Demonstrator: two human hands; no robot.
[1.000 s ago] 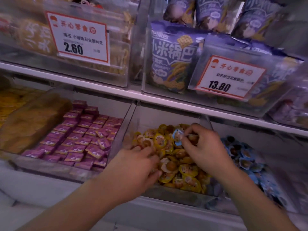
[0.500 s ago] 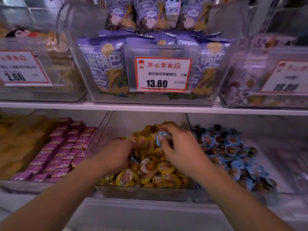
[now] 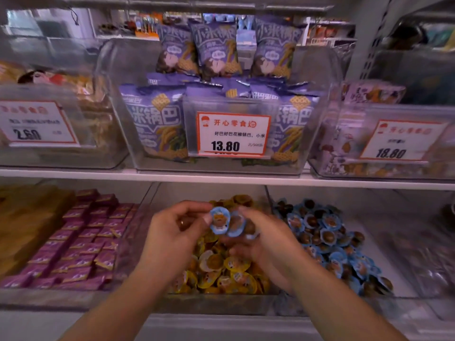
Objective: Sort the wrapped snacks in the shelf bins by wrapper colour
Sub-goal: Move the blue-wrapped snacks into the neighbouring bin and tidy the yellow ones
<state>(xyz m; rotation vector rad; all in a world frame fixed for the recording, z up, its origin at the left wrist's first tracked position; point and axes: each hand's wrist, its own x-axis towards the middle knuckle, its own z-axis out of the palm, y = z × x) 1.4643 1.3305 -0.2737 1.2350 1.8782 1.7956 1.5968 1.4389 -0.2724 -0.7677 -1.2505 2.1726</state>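
Blue-wrapped snacks [image 3: 219, 221] pinched between left hand [image 3: 172, 238] and right hand [image 3: 266, 242], held over yellow bin [image 3: 216, 303]; blue bin [image 3: 406, 242] lies right, nearer right hand.

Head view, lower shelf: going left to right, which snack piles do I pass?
Brown packs → purple wrapped snacks → yellow snacks, with both hands over them holding blue snacks → blue snack pile.

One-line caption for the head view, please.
Both hands lift blue-wrapped snacks above the yellow bin.
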